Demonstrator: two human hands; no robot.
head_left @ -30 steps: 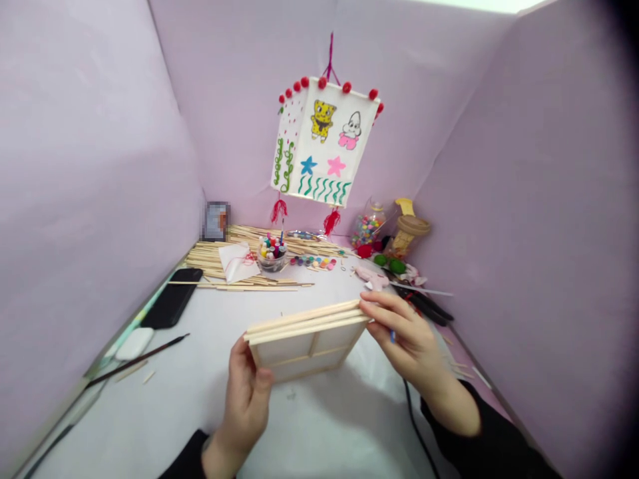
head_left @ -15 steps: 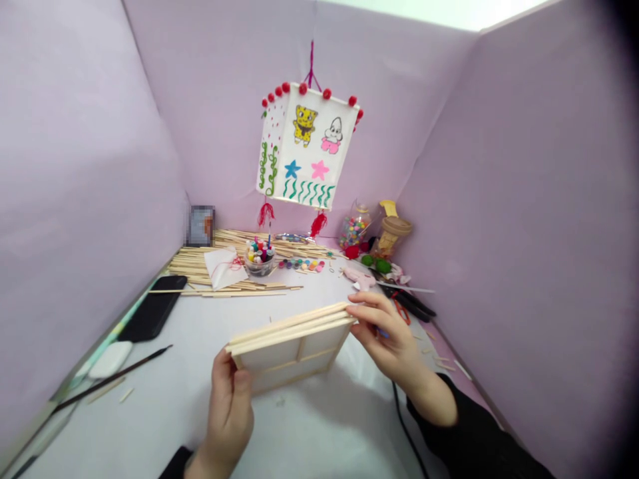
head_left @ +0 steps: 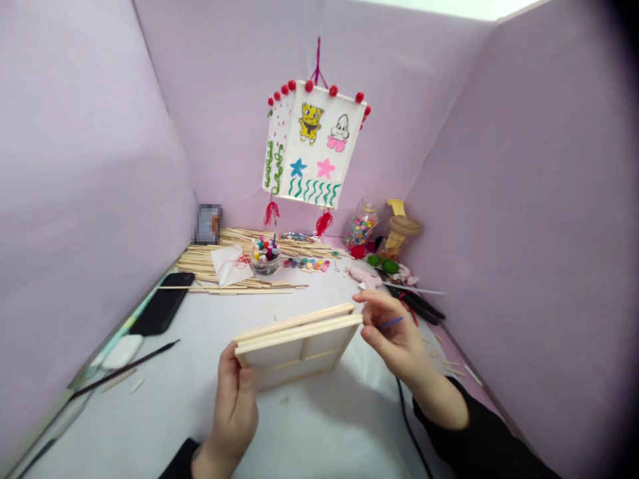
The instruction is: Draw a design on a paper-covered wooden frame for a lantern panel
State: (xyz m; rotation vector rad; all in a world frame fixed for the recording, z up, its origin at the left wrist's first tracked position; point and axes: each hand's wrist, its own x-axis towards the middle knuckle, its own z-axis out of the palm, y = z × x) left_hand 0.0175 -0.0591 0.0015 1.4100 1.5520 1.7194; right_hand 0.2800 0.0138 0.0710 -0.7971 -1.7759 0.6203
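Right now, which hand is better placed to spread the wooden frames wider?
Likely the right hand: its fingers are at the end where the wooden frames gape, while the left hand grips the opposite end, steadying them.

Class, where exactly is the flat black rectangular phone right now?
The black phone lies at left in the head view, just beyond the rounded white plastic case.

The pale lilac back wall [head_left: 224, 133], with faint creases, meets the pale lilac left wall [head_left: 74, 146] and the pale lilac right wall [head_left: 524, 199], so they enclose the bench on three sides. A white cover [head_left: 174, 406] lies on the bench, and pink surface [head_left: 462, 354] shows along its right edge. Bright white light [head_left: 466, 6] appears above the walls.
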